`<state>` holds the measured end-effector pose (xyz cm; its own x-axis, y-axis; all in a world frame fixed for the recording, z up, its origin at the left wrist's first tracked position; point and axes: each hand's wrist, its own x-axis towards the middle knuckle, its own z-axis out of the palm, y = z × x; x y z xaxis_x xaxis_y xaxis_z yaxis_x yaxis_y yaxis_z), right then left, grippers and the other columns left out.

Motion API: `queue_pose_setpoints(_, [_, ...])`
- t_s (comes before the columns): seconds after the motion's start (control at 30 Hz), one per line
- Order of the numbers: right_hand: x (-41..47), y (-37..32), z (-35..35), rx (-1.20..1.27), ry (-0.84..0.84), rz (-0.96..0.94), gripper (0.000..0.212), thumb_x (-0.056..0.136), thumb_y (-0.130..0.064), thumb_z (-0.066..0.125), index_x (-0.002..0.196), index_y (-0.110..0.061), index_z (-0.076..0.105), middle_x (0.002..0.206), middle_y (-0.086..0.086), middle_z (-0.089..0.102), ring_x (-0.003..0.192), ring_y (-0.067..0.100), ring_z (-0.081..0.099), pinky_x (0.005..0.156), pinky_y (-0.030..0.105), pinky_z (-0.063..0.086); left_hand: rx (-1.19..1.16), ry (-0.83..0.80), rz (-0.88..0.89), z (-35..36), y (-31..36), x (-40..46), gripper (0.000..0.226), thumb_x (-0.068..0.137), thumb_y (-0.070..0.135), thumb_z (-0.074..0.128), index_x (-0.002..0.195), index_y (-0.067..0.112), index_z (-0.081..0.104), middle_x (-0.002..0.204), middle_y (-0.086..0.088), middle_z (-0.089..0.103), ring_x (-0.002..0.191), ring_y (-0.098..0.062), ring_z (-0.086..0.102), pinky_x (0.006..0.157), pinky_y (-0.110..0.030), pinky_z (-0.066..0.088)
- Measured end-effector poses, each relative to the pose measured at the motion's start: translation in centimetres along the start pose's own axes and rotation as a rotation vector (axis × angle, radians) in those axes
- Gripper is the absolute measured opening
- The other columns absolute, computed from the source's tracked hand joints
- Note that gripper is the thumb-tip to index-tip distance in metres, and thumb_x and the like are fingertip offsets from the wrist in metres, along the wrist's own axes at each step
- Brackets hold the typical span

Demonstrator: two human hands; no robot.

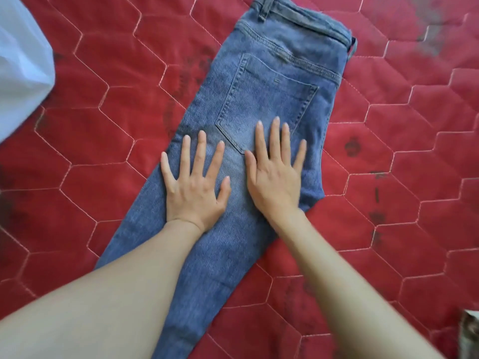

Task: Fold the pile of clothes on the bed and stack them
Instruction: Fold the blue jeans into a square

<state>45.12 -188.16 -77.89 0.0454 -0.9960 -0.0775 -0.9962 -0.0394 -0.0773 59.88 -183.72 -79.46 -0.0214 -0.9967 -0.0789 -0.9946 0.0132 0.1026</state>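
A pair of blue jeans lies flat on the red quilted bedspread, folded lengthwise, back pocket up, waistband at the top. The legs run down toward the bottom left under my arms. My left hand rests palm down on the denim just below the pocket, fingers spread. Beside it, my right hand lies flat with its fingertips over the pocket's lower edge. Neither hand grips the cloth.
A white garment lies at the left edge of the bed. A small patterned item shows at the bottom right corner. The bedspread has hexagon stitching and dark smudges.
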Motion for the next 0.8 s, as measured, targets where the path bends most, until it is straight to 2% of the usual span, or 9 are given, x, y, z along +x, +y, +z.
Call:
queue_pose_setpoints(0.13, [-3.5,2.5,1.2,-0.04,0.047,0.201,0.057,0.1,-0.043,0.02,0.153,-0.023,0.022,0.161,0.007,0.016,0.149,0.02,0.012,0.12,0.046,0.005,-0.018,0.014,0.007,0.4,-0.1,0.2,0.065,0.093,0.048,0.025,0.153,0.028,0.016,0.162,-0.008,0.007,0.148,-0.031,0.007,0.112,-0.066,0.006])
queue_pose_setpoints(0.33, [-3.1,2.1,0.1,-0.052,-0.046,0.159,0.058,0.102,-0.04,0.023,0.155,-0.02,0.011,0.162,0.007,0.003,0.15,0.019,0.0,0.12,0.046,-0.002,0.007,-0.027,0.042,0.0,-0.6,0.1,0.066,0.094,0.053,0.016,0.154,0.026,0.007,0.162,-0.007,-0.001,0.149,-0.03,-0.002,0.113,-0.063,0.0])
queue_pose_setpoints(0.4, [-2.8,2.1,-0.7,-0.086,-0.104,0.162,0.059,0.103,-0.038,0.024,0.155,-0.014,0.009,0.162,0.012,0.002,0.149,0.023,-0.001,0.118,0.051,-0.004,0.028,-0.064,0.109,-0.1,-1.4,-1.0,0.067,0.095,0.055,0.017,0.154,0.025,0.004,0.163,-0.006,-0.004,0.149,-0.028,-0.005,0.115,-0.06,-0.003])
queue_pose_setpoints(0.5, [-1.9,-0.3,-1.8,-0.139,-0.177,0.229,0.062,0.101,-0.033,0.03,0.149,0.005,0.019,0.156,0.026,0.015,0.146,0.036,0.012,0.117,0.056,-0.002,0.031,-0.1,0.225,0.1,-3.4,-5.4,0.065,0.096,0.054,0.018,0.154,0.026,0.008,0.163,-0.006,-0.001,0.149,-0.027,-0.003,0.117,-0.053,-0.004])
queue_pose_setpoints(0.53, [-2.5,-1.9,-2.0,-0.102,-0.201,0.231,0.063,0.101,-0.035,0.031,0.148,0.005,0.023,0.156,0.026,0.017,0.145,0.037,0.014,0.117,0.055,0.001,0.018,-0.114,0.257,0.0,-4.2,-7.4,0.064,0.097,0.052,0.019,0.154,0.026,0.011,0.163,-0.006,0.002,0.149,-0.027,-0.001,0.117,-0.052,-0.003])
queue_pose_setpoints(0.6, [-5.9,-5.7,-1.3,0.029,-0.217,0.146,0.062,0.102,-0.043,0.028,0.151,-0.005,0.02,0.159,0.019,0.013,0.147,0.032,0.009,0.117,0.054,0.004,-0.016,-0.127,0.304,-0.4,-5.9,-11.6,0.061,0.097,0.049,0.019,0.153,0.024,0.02,0.162,-0.007,0.01,0.149,-0.027,0.006,0.117,-0.05,0.001])
queue_pose_setpoints(0.67, [-11.9,-9.5,0.6,0.037,-0.181,-0.012,0.059,0.103,-0.044,0.023,0.154,-0.018,0.012,0.162,0.012,0.004,0.149,0.027,0.002,0.118,0.053,0.003,-0.052,-0.121,0.327,-0.7,-8.0,-15.6,0.06,0.096,0.045,0.021,0.15,0.02,0.031,0.16,-0.008,0.018,0.148,-0.029,0.014,0.118,-0.05,0.007])
queue_pose_setpoints(0.8, [-23.7,-13.8,3.1,0.066,-0.107,-0.072,0.058,0.101,-0.044,0.017,0.154,-0.019,0.014,0.162,0.009,0.007,0.149,0.025,0.004,0.119,0.049,0.003,-0.01,-0.108,0.351,-0.2,-12.9,-25.1,0.054,0.097,0.038,0.029,0.148,0.021,0.036,0.159,-0.009,0.022,0.147,-0.03,0.02,0.118,-0.053,0.015])
